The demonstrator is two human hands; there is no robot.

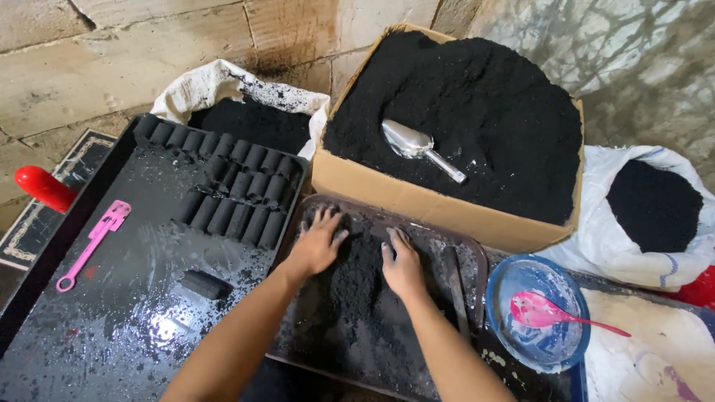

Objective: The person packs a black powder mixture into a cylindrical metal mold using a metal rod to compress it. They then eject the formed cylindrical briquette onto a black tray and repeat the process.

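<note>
Left hand (318, 242) and right hand (403, 262) lay open-fingered, gripping nothing, on black powder (354, 286) in tray (471, 257); pressing evenly would pack best.

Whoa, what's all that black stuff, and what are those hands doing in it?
A person presses the left hand and right hand into a heap of black powder on a dark tray. To the left, a bigger tray holds rows of black pressed logs and a pink tool. Behind sits a cardboard box full of powder with a metal scoop. A blue bowl holds a pink spoon.
</note>
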